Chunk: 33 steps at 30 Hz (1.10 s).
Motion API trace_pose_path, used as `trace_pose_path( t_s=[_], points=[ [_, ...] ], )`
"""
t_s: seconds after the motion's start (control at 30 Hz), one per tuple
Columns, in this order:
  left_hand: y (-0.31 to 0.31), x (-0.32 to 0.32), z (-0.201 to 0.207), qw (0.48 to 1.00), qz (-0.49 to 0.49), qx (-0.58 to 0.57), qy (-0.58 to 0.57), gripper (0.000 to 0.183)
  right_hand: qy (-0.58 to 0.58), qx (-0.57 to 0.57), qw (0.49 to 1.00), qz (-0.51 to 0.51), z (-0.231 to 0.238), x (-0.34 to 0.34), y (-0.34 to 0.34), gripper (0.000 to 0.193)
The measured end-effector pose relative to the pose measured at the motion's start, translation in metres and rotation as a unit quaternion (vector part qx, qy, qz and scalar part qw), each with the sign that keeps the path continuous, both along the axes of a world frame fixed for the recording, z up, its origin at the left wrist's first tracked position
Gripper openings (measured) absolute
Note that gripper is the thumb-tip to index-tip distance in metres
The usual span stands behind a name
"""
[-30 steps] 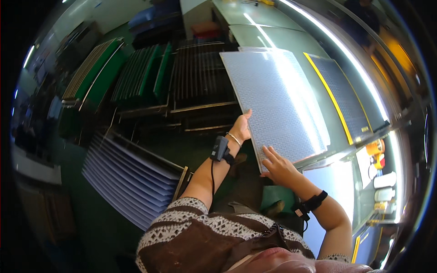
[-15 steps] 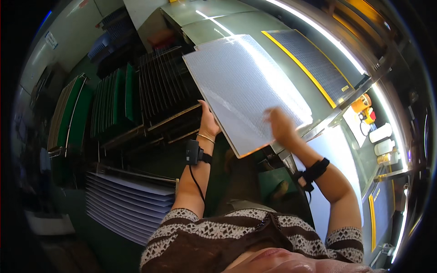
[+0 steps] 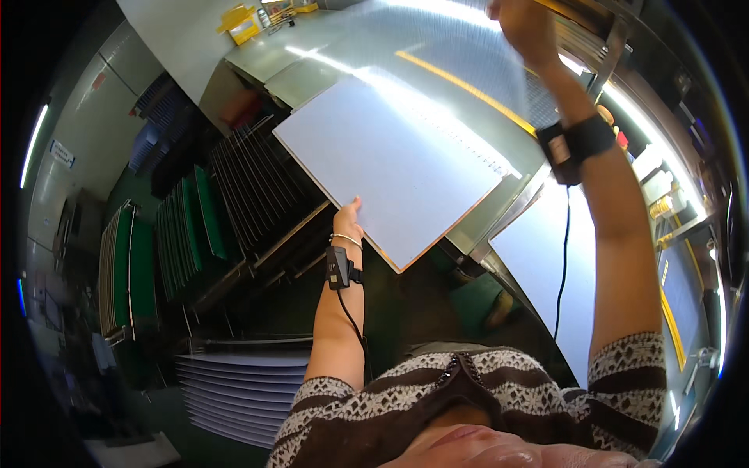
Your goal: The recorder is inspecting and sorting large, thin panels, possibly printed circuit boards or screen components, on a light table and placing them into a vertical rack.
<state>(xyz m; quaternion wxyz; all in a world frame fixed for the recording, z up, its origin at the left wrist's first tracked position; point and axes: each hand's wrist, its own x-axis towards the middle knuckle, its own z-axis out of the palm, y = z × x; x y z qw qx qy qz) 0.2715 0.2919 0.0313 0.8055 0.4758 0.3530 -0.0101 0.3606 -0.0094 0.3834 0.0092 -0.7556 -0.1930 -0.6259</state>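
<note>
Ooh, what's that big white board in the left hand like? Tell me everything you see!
The white board is flat and four-cornered, pale bluish white, with thin brownish-orange edges along its near sides. It looks stiff and smooth; its material isn't clear. Its near corner juts past the green bench, and it seems to lie partly over the bench top. The left hand grips its left edge, thumb on top. Bright glare hides part of its far side.

The right hand (image 3: pixel 532 35) is now beyond the white board (image 3: pixel 382 168) instead of over it. A translucent sheet (image 3: pixel 460 58) now spreads there too; the board's textured face shows smooth.
</note>
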Motion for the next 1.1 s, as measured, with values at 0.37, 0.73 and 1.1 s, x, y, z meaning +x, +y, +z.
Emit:
trace_pose_path(
  t_s=[0.37, 0.73, 1.1],
  points=[
    [-0.018, -0.009, 0.053, 0.834, 0.116, 0.498, -0.207, 0.071, 0.201, 0.224, 0.937, 0.175, 0.014, -0.247, -0.123, 0.018],
    [-0.08, 0.094, 0.09, 0.769, -0.557, -0.273, -0.157, 0.089, 0.311, 0.779, 0.544, -0.02, -0.22, -0.448, -0.169, 0.031],
    [-0.264, 0.125, 0.107, 0.679, -0.616, 0.231, -0.325, 0.02, 0.225, 0.792, 0.52, -0.227, -0.251, -0.583, -0.162, 0.008]
  ],
)
